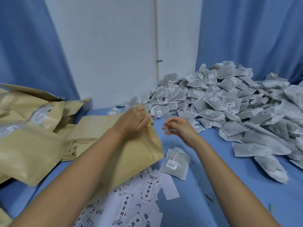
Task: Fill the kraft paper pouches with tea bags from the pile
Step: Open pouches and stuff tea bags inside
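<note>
Gripping the top edge of a kraft paper pouch [139,154] with the left hand [136,122], fingers curled round it. Holding nothing in the right hand [178,128], fingers loosely curled, above the blue surface [213,185] just right of the pouch mouth. Beside the right forearm, flat on the surface: a single tea bag [176,163]. Far right: the pile of tea bags [229,104]. Left: a stack of flat pouches [91,128] and bulging filled pouches [27,145]. Nearest: scattered printed labels [124,205].
</note>
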A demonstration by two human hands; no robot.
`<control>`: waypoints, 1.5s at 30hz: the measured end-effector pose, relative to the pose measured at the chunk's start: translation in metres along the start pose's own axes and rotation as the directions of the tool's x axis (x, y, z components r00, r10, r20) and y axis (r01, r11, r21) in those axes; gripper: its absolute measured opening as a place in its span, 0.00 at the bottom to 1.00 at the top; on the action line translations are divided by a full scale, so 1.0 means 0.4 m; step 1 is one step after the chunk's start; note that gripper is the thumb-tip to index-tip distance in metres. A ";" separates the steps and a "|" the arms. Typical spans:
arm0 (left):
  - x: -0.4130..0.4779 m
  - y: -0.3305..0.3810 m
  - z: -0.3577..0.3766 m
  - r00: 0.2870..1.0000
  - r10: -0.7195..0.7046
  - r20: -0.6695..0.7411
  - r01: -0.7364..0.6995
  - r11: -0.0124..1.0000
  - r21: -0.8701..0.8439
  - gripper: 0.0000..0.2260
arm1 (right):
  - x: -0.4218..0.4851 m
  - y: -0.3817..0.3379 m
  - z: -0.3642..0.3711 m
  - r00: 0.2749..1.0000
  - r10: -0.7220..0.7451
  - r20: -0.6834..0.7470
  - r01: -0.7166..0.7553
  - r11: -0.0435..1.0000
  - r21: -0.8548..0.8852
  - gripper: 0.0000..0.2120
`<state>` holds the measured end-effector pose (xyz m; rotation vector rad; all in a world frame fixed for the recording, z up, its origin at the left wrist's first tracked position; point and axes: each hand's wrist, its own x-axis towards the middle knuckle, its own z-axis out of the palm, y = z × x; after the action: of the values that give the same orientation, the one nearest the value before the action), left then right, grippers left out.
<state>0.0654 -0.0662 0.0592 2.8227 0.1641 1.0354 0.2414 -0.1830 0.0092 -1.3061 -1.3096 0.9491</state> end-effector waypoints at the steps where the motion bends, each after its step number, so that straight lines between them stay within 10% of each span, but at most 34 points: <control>1: 0.000 0.000 0.012 1.000 0.002 0.013 -0.002 1.000 -0.006 0.22 | 0.009 0.046 -0.028 0.994 0.078 -0.072 -0.090 0.979 -0.182 0.06; 3: 0.011 0.014 0.041 0.999 0.013 0.049 -0.013 1.000 -0.004 0.19 | -0.010 0.123 -0.037 0.939 0.344 -0.013 -0.250 0.657 -0.711 0.21; 5: 0.027 0.024 0.069 0.997 0.025 0.073 -0.024 1.000 -0.015 0.18 | -0.018 0.164 -0.030 0.880 0.475 -0.022 -0.296 0.512 -0.806 0.29; 8: 0.044 0.035 0.101 0.995 0.054 0.087 -0.051 0.998 -0.032 0.18 | 0.012 0.182 -0.040 0.968 0.198 -0.155 -0.250 0.692 -0.677 0.16; 11: 0.057 0.035 0.128 0.993 0.083 0.084 -0.080 0.996 -0.048 0.18 | 0.080 0.195 -0.109 0.835 0.084 -0.545 -0.315 0.883 -0.347 0.16; 18: 0.070 0.024 0.158 0.993 0.105 0.059 -0.100 0.991 -0.084 0.17 | 0.166 0.305 -0.204 0.790 0.182 -0.586 -0.583 0.520 -0.625 0.35; 22: 0.065 0.022 0.155 0.996 0.072 0.056 -0.066 0.993 -0.101 0.17 | 0.156 0.306 -0.204 0.816 0.065 -0.575 -0.561 0.335 -0.757 0.27; 29: 0.052 0.033 0.122 0.995 0.087 0.050 -0.082 0.991 -0.106 0.18 | 0.086 0.275 -0.210 0.793 0.374 -0.480 -0.606 0.415 -0.678 0.41; 35: 0.042 0.049 0.096 0.997 0.081 0.013 -0.079 0.991 -0.112 0.17 | 0.054 0.234 -0.155 0.809 0.234 -0.540 -0.572 0.525 -0.630 0.22; 38: 0.030 0.052 0.086 0.997 0.074 -0.015 -0.076 0.988 -0.133 0.17 | 0.023 0.197 -0.099 0.759 0.055 -0.648 -0.165 0.980 -0.109 0.08; 40: 0.020 0.054 0.084 0.996 0.081 -0.025 -0.084 0.987 -0.136 0.17 | -0.007 0.139 -0.058 0.900 0.005 -0.437 0.280 0.761 0.586 0.09; 42: 0.010 0.054 0.079 0.996 0.082 -0.034 -0.086 0.989 -0.119 0.20 | -0.024 0.092 -0.023 0.962 -0.163 -0.220 0.270 0.430 0.861 0.10; 45: 0.002 0.041 0.057 0.990 0.038 -0.137 -0.050 0.995 -0.082 0.22 | -0.035 0.039 0.027 0.985 -0.172 0.004 0.103 0.608 0.788 0.12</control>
<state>0.0817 -0.0843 0.0450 2.6918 0.0692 1.2142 0.2326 -0.1939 -0.0098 -0.4608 -0.8390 1.2749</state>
